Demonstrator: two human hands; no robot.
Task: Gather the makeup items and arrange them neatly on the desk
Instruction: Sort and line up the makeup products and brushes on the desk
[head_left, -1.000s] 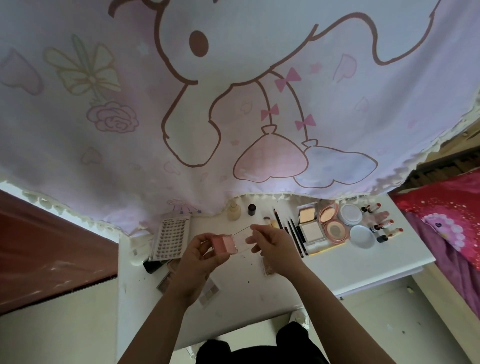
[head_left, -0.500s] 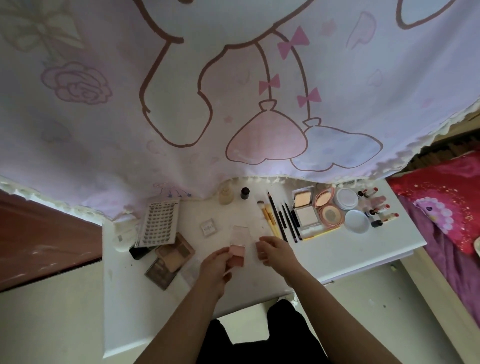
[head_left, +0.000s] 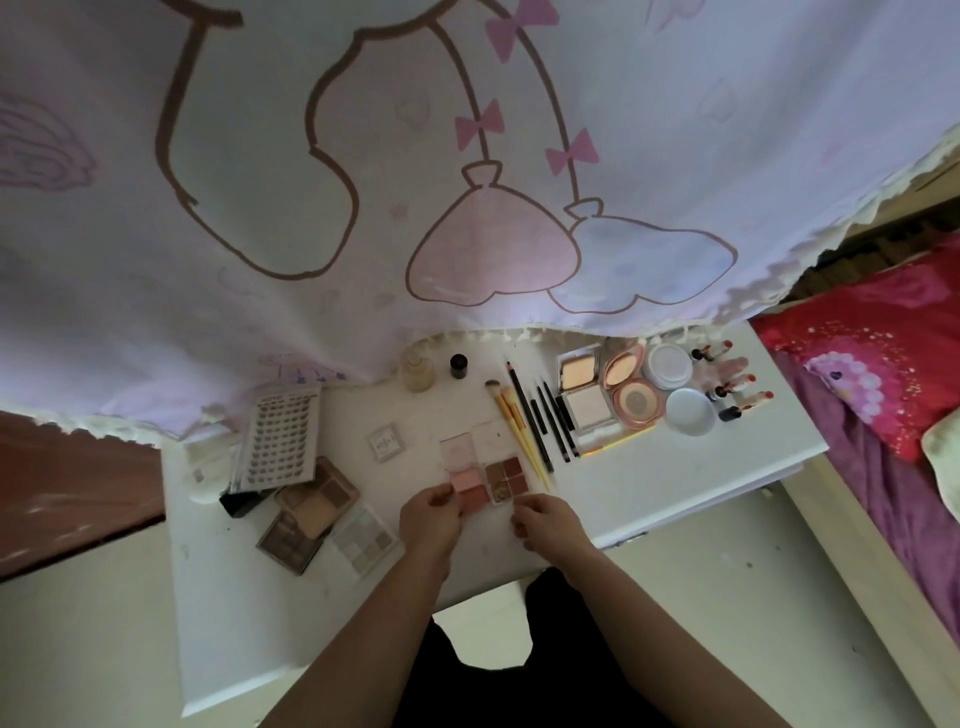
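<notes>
The task looks a little past halfway. Taking the pink palette as the dial's centre, with twelve o'clock toward the curtain, the side of the desk from one to three o'clock is already in order. There the brushes and pencils lie side by side, followed by the opened compacts, the round jars and a small group of lipsticks.

The pink palette lies flat near the desk's front edge with its clear lid folded back, just beside a brown palette on its three o'clock side. The left hand pinches the pink palette's near corner. The right hand has its fingers curled at the brown palette's near edge, but it cannot be told whether they grip or only touch it.

The eight-to-ten o'clock side is still unsorted. It holds a skewed stack of palettes, a pale palette leaning off it, a lash sheet partly over the stack and a lone square case. A bottle and a dark bottle stand at about eleven to twelve o'clock, against the curtain.

No writing can be read. The lash sheet has a line of print along its top edge and the square case has a dark mark on its lid, but both are too small and blurred to make out. No brand is visible on any other item.
</notes>
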